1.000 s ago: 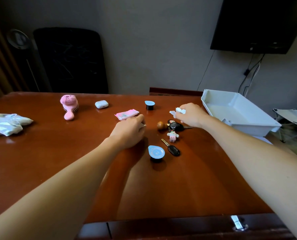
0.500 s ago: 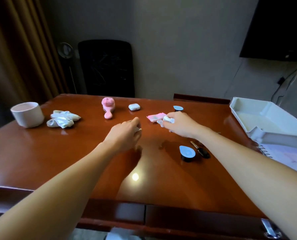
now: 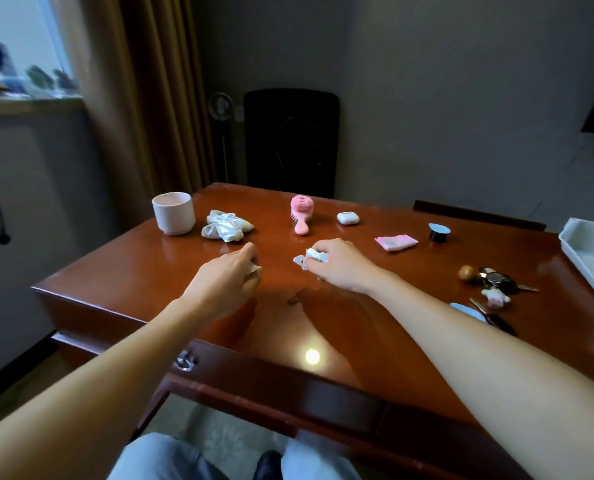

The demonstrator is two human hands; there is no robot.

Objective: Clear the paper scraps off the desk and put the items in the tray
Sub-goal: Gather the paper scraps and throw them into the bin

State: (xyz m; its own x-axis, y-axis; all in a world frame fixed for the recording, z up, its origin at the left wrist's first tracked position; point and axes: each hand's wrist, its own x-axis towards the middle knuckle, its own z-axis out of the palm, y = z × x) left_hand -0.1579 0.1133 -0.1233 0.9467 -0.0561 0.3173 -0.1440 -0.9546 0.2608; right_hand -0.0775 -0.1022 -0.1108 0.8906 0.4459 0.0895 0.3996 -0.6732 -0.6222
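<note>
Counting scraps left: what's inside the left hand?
A white scrap corner pokes from the grip of the left hand; the hand covers the rest, so more scraps may be hidden.

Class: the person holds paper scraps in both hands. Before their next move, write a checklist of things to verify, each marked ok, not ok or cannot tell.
1. Left hand pinches a paper scrap: ok.
2. Right hand grips crumpled scraps: ok.
3. White cup stands upright, mouth open, should scraps go there: ok.
4. No loose scraps on the desk: cannot tell; the white bundle beside the cup may be cloth.
5. Tray has room: cannot tell; only its corner shows.
6. Items in tray: not ok; hairbrush, earbud case and keys lie on the desk.
</note>
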